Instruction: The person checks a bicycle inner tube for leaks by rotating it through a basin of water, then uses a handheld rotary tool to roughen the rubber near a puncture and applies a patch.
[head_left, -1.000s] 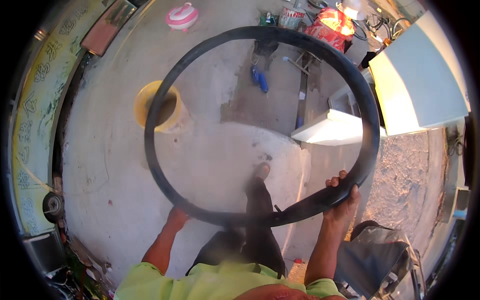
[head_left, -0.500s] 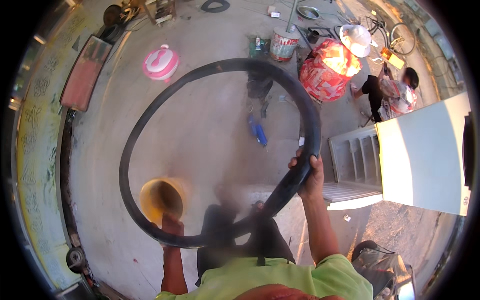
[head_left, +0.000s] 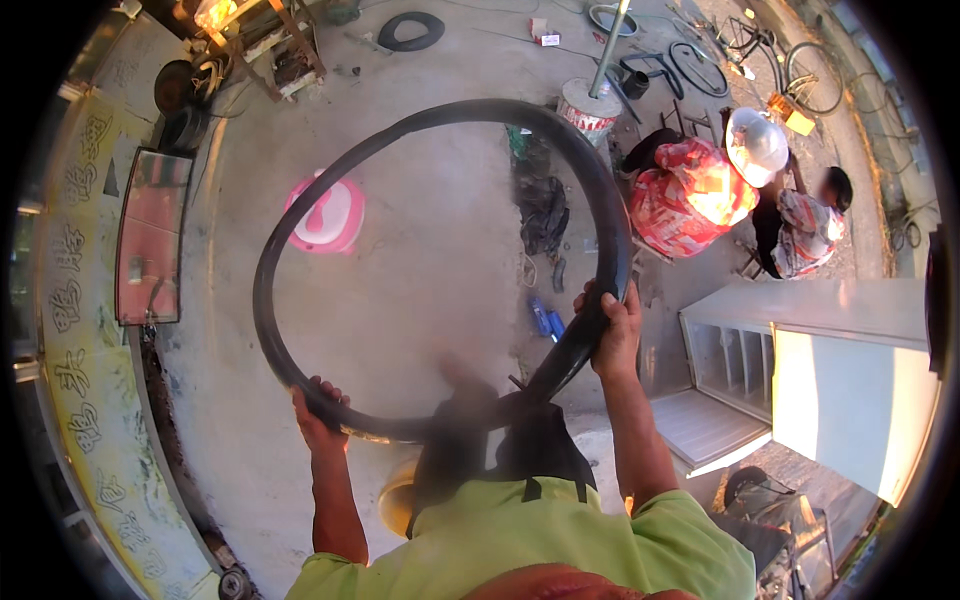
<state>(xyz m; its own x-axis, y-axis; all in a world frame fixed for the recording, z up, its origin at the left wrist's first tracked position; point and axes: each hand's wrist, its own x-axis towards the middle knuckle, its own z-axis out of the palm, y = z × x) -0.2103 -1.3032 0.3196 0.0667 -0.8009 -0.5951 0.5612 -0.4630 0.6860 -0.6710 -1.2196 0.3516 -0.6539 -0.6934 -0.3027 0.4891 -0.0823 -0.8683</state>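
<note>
A large black rubber tyre is held up in front of me as an open hoop above the concrete floor. My left hand grips its lower left rim. My right hand is closed around its right side, a little higher. Through the hoop I see a pink and white round basin on the floor. My own lime green shirt fills the lower middle of the view.
Two people crouch at the upper right beside a white bucket with a pole. A white cabinet stands at right. A yellow bowl lies near my feet. Bicycle wheels, tyres and a wooden stand line the far edge.
I have walked on with the tyre: the pink basin and the crouching people have shifted nearer, and the yellow bowl has dropped under my body. Both hands keep their grip.
</note>
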